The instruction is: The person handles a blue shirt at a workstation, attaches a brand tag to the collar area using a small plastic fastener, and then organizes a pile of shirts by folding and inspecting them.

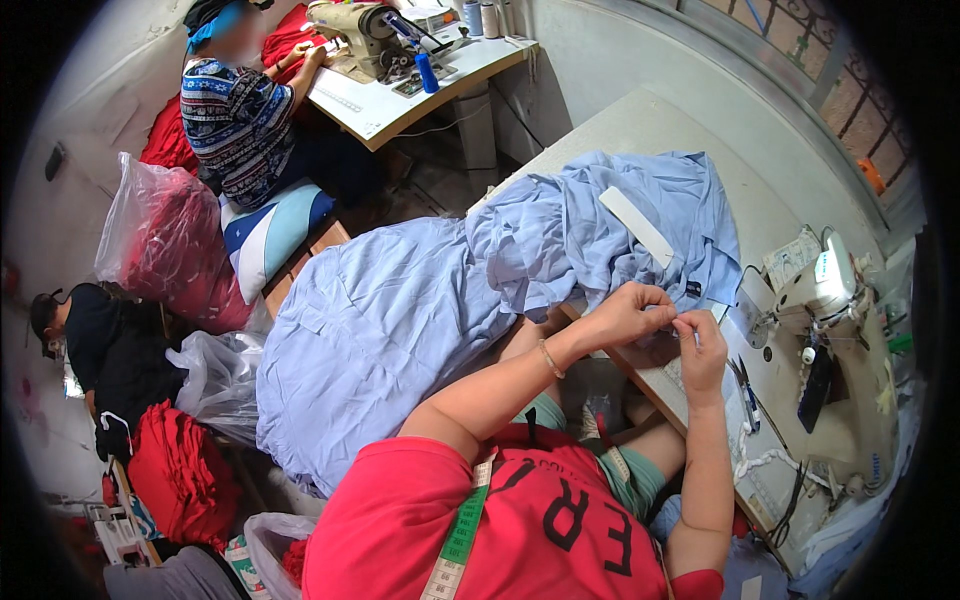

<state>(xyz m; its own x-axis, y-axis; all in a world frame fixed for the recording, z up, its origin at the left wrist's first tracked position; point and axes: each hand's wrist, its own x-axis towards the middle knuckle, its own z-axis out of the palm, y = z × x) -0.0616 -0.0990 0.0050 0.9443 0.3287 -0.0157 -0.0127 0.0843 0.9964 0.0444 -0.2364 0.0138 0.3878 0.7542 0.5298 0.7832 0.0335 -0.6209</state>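
My left hand (pixel 638 312) and my right hand (pixel 702 348) meet at the near edge of the sewing table, fingertips pinched close together. Whatever lies between them is too small to make out. A light blue garment (pixel 380 330) drapes from my lap up over the table, just beyond my hands. On it rests a flat white strip (pixel 637 228), and a small dark label (pixel 693 289) shows at its edge near my fingers. To the right of my right hand lie scissors (pixel 744 388), in front of a white sewing machine (pixel 822 290).
A tape measure (pixel 465 525) hangs over my red shirt. At the far left a person (pixel 245 120) works red cloth at another sewing machine (pixel 352 38). Bags of red cloth (pixel 180 245) and a red fabric pile (pixel 185 470) stand left. A second person (pixel 115 345) is there too.
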